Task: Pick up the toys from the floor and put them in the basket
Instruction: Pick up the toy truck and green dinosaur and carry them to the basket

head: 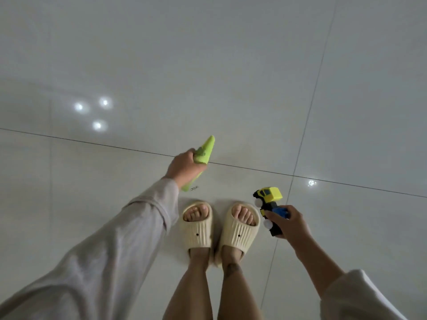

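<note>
A long green toy [205,155] with a pointy tip is up off the floor. The tip points to about 1 o'clock. At about 4 o'clock from it is a toy truck [269,202], also held up, with a yellow cab, blue and black body and white wheels.

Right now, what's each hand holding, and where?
Left hand grips the green plush toy around its middle; right hand holds the toy truck by its rear end.

Glossy pale grey tiled floor [208,65], dark thin grout lines [254,170] crossing near centre right. Bright round light reflections [97,112] at left, one more [312,182] at right. Two cream ribbed open-toe rubber slippers [219,227] side by side, toes visible, bare legs above.
</note>
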